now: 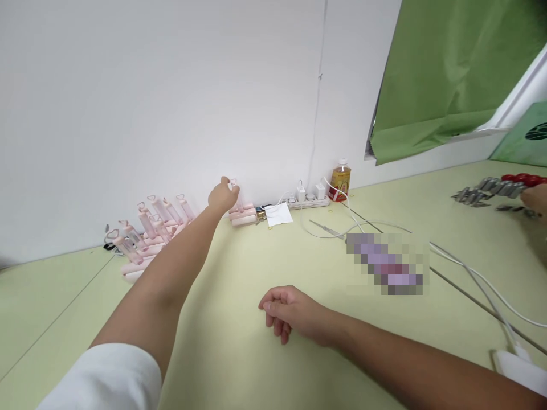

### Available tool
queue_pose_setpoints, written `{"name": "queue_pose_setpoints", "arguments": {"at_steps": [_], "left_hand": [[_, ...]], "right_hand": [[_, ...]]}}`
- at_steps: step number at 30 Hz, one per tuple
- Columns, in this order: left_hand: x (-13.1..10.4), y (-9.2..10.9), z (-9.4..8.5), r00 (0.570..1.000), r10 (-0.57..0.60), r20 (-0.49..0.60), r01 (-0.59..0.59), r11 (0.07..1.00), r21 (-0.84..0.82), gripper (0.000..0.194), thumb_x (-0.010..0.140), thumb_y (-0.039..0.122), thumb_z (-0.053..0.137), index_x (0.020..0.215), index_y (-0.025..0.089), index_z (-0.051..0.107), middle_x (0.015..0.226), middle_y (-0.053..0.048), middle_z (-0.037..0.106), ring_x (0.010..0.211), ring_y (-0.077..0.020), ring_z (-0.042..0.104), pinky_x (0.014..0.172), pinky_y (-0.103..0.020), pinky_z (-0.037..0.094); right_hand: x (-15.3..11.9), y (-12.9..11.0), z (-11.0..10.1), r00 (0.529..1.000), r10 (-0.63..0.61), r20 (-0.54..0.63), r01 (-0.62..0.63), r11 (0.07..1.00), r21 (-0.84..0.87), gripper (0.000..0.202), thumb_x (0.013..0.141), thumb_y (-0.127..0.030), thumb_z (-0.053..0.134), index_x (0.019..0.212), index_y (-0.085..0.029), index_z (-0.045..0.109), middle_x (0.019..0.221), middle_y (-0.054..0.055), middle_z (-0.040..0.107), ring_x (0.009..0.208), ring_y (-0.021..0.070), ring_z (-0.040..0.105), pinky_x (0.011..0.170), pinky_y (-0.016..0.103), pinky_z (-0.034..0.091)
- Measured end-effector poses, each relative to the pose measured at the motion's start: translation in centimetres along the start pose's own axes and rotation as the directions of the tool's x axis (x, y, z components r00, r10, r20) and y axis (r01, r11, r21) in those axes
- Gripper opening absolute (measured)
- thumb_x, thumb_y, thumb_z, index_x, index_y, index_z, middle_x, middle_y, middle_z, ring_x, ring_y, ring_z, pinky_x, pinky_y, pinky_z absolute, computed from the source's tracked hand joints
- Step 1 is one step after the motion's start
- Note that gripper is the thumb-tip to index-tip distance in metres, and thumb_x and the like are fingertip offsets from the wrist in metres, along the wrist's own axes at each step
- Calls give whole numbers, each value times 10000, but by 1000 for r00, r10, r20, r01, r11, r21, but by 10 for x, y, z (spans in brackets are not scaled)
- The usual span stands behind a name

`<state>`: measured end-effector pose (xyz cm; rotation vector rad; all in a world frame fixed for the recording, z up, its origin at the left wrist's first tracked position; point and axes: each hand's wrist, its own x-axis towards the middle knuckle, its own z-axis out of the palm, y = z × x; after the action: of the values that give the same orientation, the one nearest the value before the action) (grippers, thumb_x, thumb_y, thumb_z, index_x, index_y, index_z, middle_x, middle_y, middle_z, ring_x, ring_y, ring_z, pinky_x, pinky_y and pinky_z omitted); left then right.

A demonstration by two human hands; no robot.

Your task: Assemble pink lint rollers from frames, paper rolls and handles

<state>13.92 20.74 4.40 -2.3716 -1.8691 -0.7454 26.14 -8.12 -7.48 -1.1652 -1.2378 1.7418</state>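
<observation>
My left hand (224, 193) reaches to the wall at the back of the table. Its thumb and fingers are closed at the heart-shaped top of a clear pink tube (240, 203). That tube stands over pink cylinders (243, 220) lying on the tabletop. To the left, several similar clear pink tubes (147, 222) with heart-shaped loops stand above more pink cylinders (139, 266), partly covered by my forearm. Low over the table, my right hand (290, 313) hangs with loosely curled, slightly parted fingers and nothing visible in them.
A white paper (279, 214) lies before a power strip (314, 201) with plugged-in chargers. Beside it stands a bottle (341, 181). White cables (470, 266) cross the right side, near a pixelated purple object (384, 265). Another person's hand (535, 199) is near metal pieces (482, 191).
</observation>
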Motion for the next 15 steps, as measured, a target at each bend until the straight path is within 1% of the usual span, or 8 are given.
{"name": "queue_pose_setpoints", "arguments": {"at_steps": [2,5,8,10,12,13,15], "left_hand": [[5,8,2,999,5,44,-3,999,-54,442,852,408,462,1239,195,478,1065,-138,668,977,-293,618,766,-355,435],[3,10,4,997,17,81,-11,997,-73,327,823,344,498,1111,200,553,1019,-115,679,940,-266,626,753,-326,437],[-12,8,-1,999,26,41,-23,997,-69,255,831,327,461,1022,196,570,982,-107,676,911,-261,622,719,-319,434],[-28,9,-9,999,33,-22,-36,993,-111,227,831,327,453,980,197,563,930,-93,673,884,-252,615,700,-313,428],[-48,12,-18,995,37,-90,-57,970,-235,172,825,324,457,893,200,554,830,-62,659,806,-219,606,661,-292,418],[-59,14,-23,993,26,-113,-62,944,-325,143,817,319,465,836,199,541,767,-44,640,743,-196,594,628,-278,409],[-85,17,-31,994,-21,-104,-39,843,-537,132,803,317,482,751,197,498,636,-7,574,585,-147,540,541,-252,375]], "right_hand": [[0,0,-1,1000,3,3,-3,1000,12,205,812,-368,601,850,-167,597,745,11,608,553,95,555,454,215,477],[1,2,-2,1000,-12,14,12,1000,13,177,819,-336,589,848,-162,592,735,10,601,547,96,555,445,217,480],[2,5,-1,999,-36,14,36,999,1,180,831,-326,580,892,-157,591,745,13,590,552,99,552,443,224,488],[4,4,0,999,-32,-15,32,999,22,228,841,-333,572,991,-161,574,782,20,582,552,105,550,442,239,495],[6,1,-2,992,-43,-120,52,996,70,342,843,-344,575,1136,-178,515,872,41,572,587,119,560,451,259,511],[7,-2,-4,977,-65,-204,85,992,92,419,839,-352,583,1208,-192,468,940,58,561,630,130,570,468,268,524],[11,-7,-13,907,-142,-396,199,974,106,575,826,-389,609,1321,-231,361,1091,92,531,805,168,590,559,282,562]]}}
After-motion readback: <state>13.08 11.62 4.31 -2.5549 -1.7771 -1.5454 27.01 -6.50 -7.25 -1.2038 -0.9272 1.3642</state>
